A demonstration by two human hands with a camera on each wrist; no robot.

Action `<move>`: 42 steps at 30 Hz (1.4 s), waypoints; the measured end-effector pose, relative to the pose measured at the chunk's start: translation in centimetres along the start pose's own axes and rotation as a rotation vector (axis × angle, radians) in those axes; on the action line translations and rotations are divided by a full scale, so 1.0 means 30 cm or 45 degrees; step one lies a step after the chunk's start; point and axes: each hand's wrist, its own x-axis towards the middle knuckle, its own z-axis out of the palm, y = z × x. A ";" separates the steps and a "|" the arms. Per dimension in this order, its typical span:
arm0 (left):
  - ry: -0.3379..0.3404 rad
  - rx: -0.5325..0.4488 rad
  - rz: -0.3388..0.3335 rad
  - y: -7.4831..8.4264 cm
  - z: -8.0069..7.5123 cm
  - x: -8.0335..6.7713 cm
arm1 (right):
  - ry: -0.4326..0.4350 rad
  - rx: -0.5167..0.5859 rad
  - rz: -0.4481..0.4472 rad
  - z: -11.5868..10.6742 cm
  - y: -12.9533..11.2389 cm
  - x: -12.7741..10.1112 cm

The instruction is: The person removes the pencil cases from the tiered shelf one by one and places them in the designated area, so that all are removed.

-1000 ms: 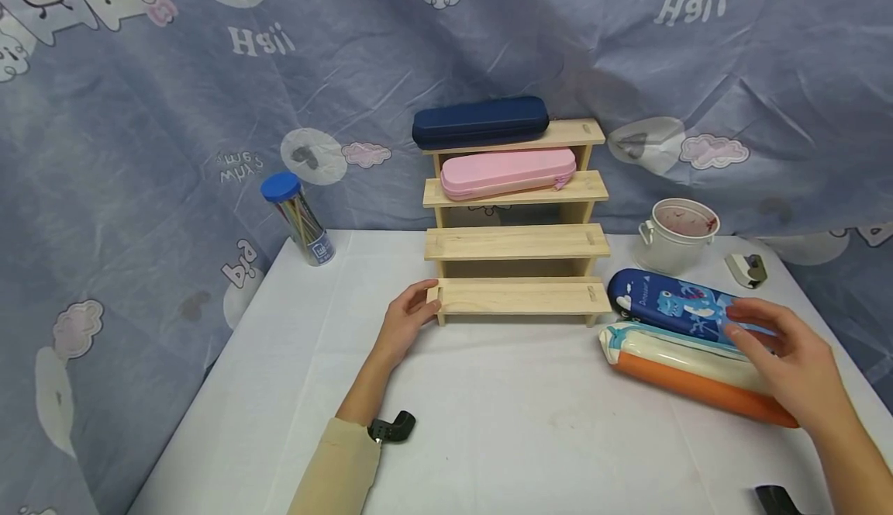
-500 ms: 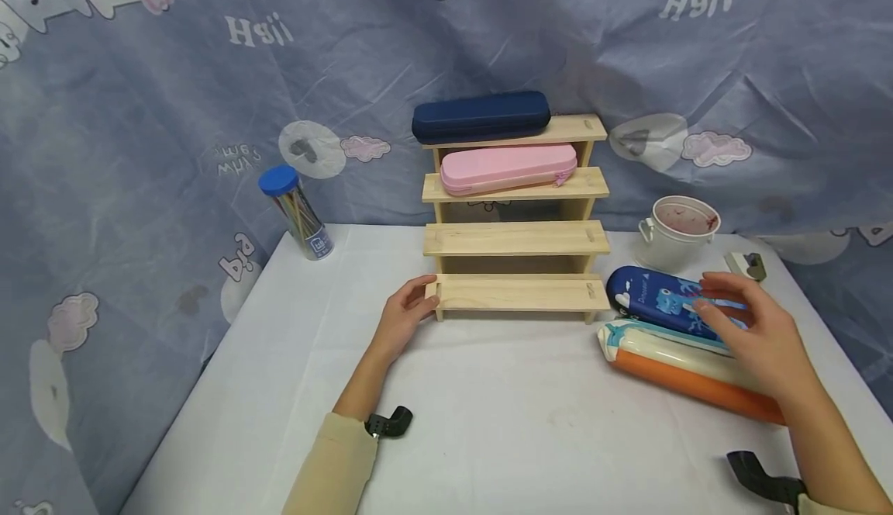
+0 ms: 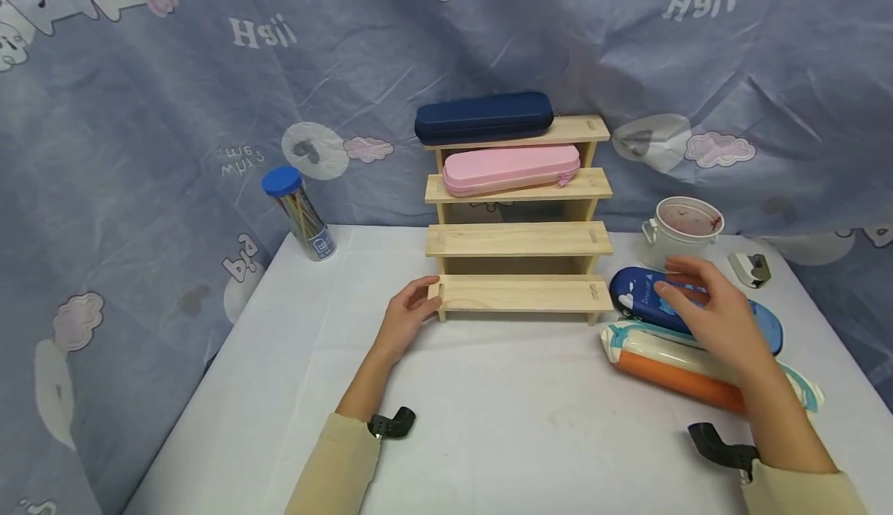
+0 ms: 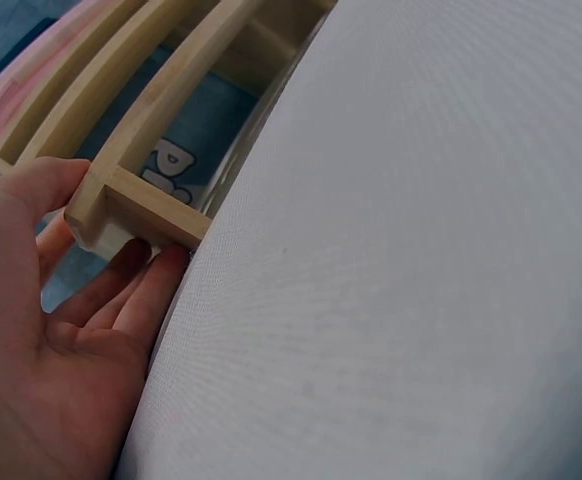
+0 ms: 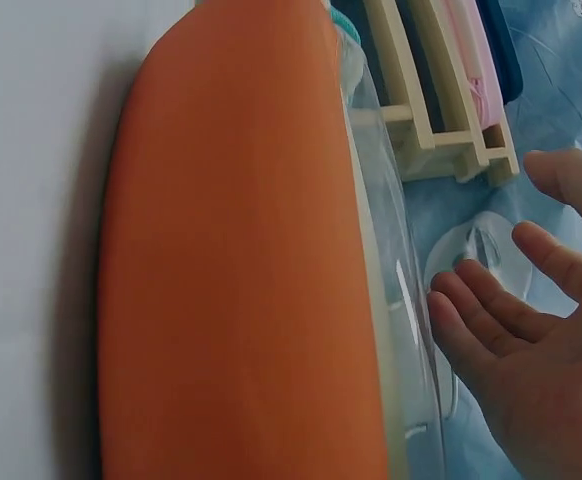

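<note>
Reaching right hand further over blue case

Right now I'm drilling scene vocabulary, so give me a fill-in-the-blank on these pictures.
1. The pink pencil case lies on the stepped wooden rack's ____ shelf from the top.
2. The left hand holds the rack's ____ shelf.
3. The right hand hovers over the ____ dinosaur pencil case.
Missing: second; bottom; blue

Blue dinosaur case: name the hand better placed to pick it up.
Right. The right hand hovers open just over the blue case, while the left hand grips the rack's bottom-left corner.
</note>
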 end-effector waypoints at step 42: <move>-0.001 0.023 0.012 0.000 -0.001 0.006 | 0.155 0.356 0.184 0.276 -0.118 0.175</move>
